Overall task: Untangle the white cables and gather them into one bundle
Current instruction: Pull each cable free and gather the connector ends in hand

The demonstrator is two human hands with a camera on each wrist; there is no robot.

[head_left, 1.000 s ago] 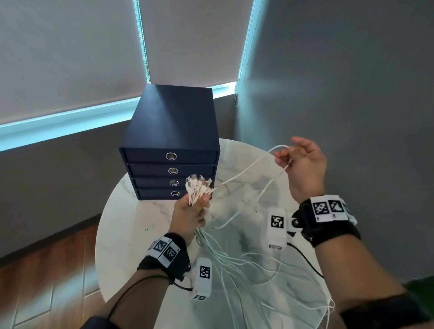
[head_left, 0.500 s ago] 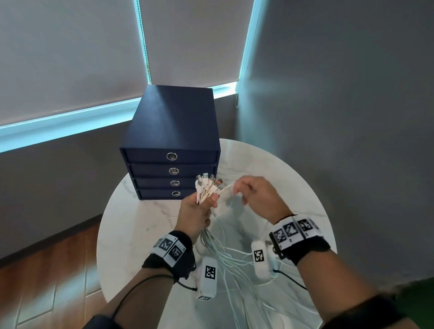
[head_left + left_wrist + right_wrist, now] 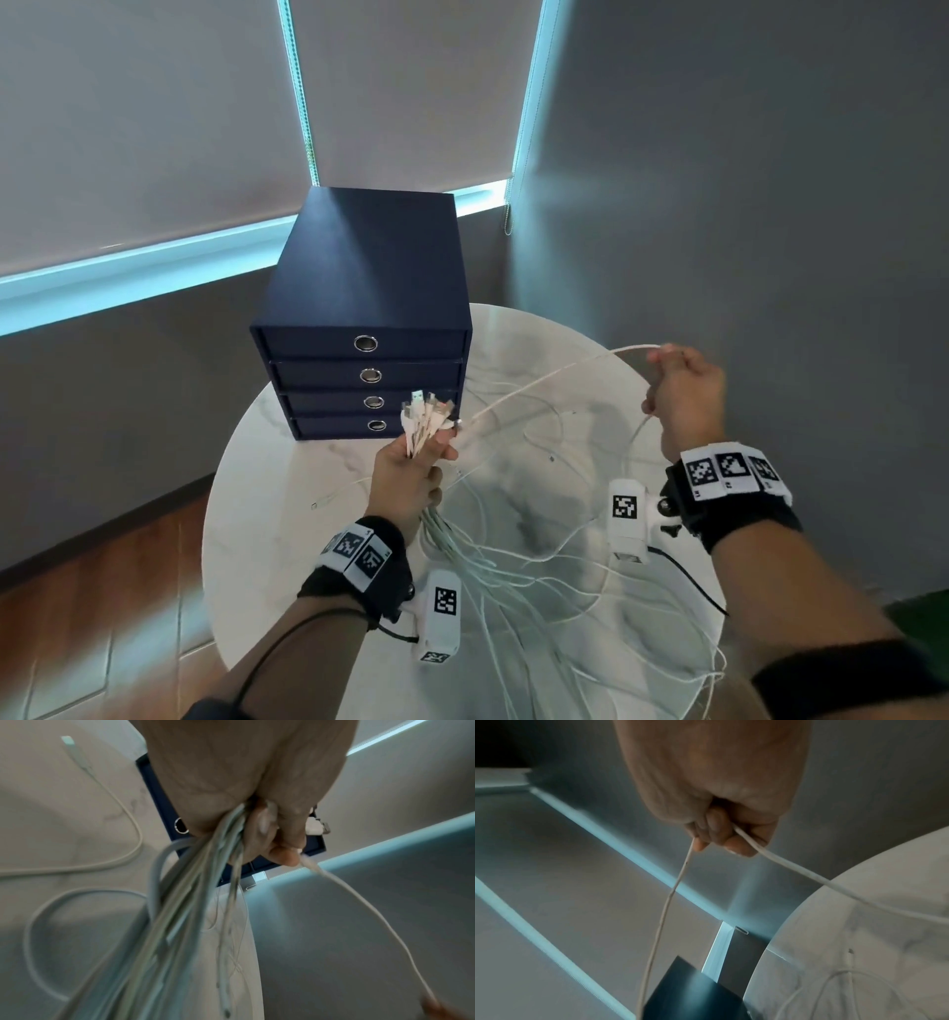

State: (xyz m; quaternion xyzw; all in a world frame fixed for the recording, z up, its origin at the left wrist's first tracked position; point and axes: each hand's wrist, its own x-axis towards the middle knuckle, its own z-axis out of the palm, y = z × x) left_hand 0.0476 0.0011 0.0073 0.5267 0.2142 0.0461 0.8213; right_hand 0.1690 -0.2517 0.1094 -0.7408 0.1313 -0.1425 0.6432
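Observation:
My left hand [image 3: 411,467] grips a bundle of several white cables [image 3: 426,421] near their plug ends, which fan out above the fist. The cable tails [image 3: 493,580] hang below it onto the table, and the same bundle [image 3: 195,882] leaves the fist in the left wrist view. My right hand [image 3: 683,395], raised at the right, holds a single white cable [image 3: 554,375] that runs taut back to the left fist. In the right wrist view the curled fingers [image 3: 721,835] close round this cable [image 3: 795,870].
A round white marble table [image 3: 287,514] carries loose white cable loops [image 3: 565,606]. A dark blue drawer box [image 3: 364,308] stands at its back, just behind the left hand. One stray cable [image 3: 339,493] lies left of the left hand. Grey walls close in right.
My right hand went in to the left fist and has now swung back out to the right, drawing one cable taut. The left hand stayed put with its bundle.

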